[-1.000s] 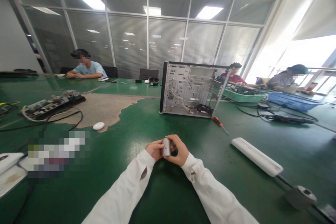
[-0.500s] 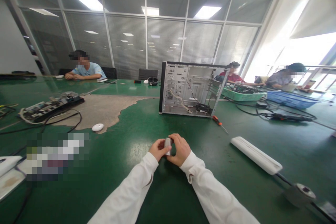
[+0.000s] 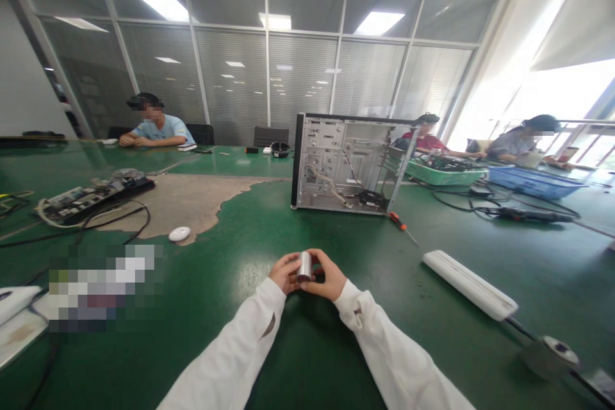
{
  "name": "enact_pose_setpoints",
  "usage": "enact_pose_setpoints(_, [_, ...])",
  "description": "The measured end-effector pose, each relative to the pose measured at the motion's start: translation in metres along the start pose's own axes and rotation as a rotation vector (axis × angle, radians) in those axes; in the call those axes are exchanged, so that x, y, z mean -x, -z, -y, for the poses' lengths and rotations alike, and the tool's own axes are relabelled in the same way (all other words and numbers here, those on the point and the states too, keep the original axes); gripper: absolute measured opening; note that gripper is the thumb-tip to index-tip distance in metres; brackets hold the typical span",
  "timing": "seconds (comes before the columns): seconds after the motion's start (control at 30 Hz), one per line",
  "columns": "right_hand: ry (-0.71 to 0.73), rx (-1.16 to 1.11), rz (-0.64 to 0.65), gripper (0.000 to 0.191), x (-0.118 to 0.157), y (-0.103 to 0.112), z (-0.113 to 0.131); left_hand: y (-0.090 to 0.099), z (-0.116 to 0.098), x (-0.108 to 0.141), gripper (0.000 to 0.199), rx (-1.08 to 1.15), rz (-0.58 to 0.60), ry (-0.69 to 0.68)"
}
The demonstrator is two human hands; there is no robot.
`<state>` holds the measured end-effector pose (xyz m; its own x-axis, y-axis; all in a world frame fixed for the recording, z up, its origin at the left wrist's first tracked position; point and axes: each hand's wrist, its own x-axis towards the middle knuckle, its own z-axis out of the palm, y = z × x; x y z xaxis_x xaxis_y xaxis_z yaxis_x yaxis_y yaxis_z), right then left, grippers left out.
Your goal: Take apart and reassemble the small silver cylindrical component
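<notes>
A small silvery metal cylinder [image 3: 304, 266] is held nearly upright between my two hands, low over the green table [image 3: 259, 346]. My left hand [image 3: 285, 273] grips it from the left, fingers curled behind it and partly hidden. From the right, my right hand [image 3: 328, 274] closes on it, with the thumb under its lower edge and the index finger near its top. Its lower end looks dark. Beyond my hands stands an open computer case [image 3: 346, 163], and a screwdriver with an orange handle [image 3: 396, 220] lies by its right corner.
A white power strip [image 3: 468, 285] lies at right, its cord running through a grey round fitting [image 3: 550, 357]. Green [image 3: 444, 174] and blue baskets [image 3: 535, 184] and a cable tangle stand behind. A circuit assembly [image 3: 96, 195] and a white disc [image 3: 179, 234] lie left. Several people sit around the table.
The cylinder has turned slightly, and more of its front shows. My left thumb has come off its front, and my right thumb has moved under its lower edge.
</notes>
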<state>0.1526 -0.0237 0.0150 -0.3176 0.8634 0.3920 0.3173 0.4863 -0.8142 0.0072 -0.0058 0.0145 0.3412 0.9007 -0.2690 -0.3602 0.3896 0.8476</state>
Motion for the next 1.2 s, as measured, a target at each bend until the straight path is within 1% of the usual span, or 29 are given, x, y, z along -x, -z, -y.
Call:
enact_pose_setpoints(0.13, [-0.111, -0.283, 0.061, 0.05, -0.003, 0.001, -0.01, -0.001, -0.004, 0.004, 0.048, 0.025, -0.016, 0.04])
enact_pose_setpoints(0.27, [-0.23, -0.479, 0.077, 0.047, -0.008, -0.002, -0.019, -0.001, -0.005, 0.006, 0.048, 0.022, 0.017, 0.097])
enact_pose_setpoints(0.37, [-0.333, -0.612, 0.07, 0.046, -0.009, -0.006, -0.022, -0.003, -0.006, 0.007, 0.051, -0.017, 0.042, 0.121])
enact_pose_setpoints(0.47, [-0.415, -0.745, 0.035, 0.044, -0.008, -0.009, -0.02, -0.004, -0.006, 0.006, 0.053, -0.099, 0.058, 0.094])
enact_pose_setpoints(0.53, [-0.454, -0.831, 0.03, 0.041, -0.007, -0.009, -0.018, -0.004, -0.006, 0.005, 0.053, -0.2, 0.065, 0.021])
enact_pose_setpoints(0.57, [-0.469, -0.866, 0.033, 0.04, -0.006, -0.008, -0.016, -0.003, -0.006, 0.004, 0.051, -0.267, 0.066, -0.038])
enact_pose_setpoints(0.7, [-0.536, -0.954, 0.024, 0.035, -0.005, -0.004, -0.011, 0.001, -0.003, 0.003, 0.046, -0.553, 0.055, -0.346])
enact_pose_setpoints(0.77, [-0.569, -0.966, 0.007, 0.034, -0.006, -0.004, -0.009, 0.002, -0.001, 0.005, 0.052, -0.684, 0.039, -0.469])
enact_pose_setpoints(0.83, [-0.591, -0.958, -0.008, 0.033, -0.006, -0.005, -0.009, 0.001, 0.0, 0.008, 0.056, -0.799, 0.03, -0.55])
enact_pose_setpoints(0.9, [-0.596, -0.963, -0.016, 0.034, -0.006, -0.006, -0.01, 0.0, 0.0, 0.01, 0.051, -0.879, 0.04, -0.587])
enact_pose_setpoints(1.0, [-0.585, -1.026, 0.0, 0.036, -0.006, -0.007, -0.009, -0.001, -0.001, 0.011, 0.042, -0.917, 0.03, -0.6])
enact_pose_setpoints(1.07, [-0.64, -1.078, 0.018, 0.035, -0.007, -0.006, -0.007, 0.0, -0.001, 0.009, 0.04, -0.907, -0.021, -0.609])
enact_pose_setpoints(1.13, [-0.727, -1.106, 0.027, 0.036, -0.008, -0.004, -0.004, 0.001, 0.0, 0.006, 0.04, -0.899, -0.066, -0.62])
enact_pose_setpoints(1.2, [-0.783, -1.111, 0.027, 0.038, -0.009, -0.002, 0.0, 0.001, 0.002, 0.004, 0.04, -0.901, -0.088, -0.628])
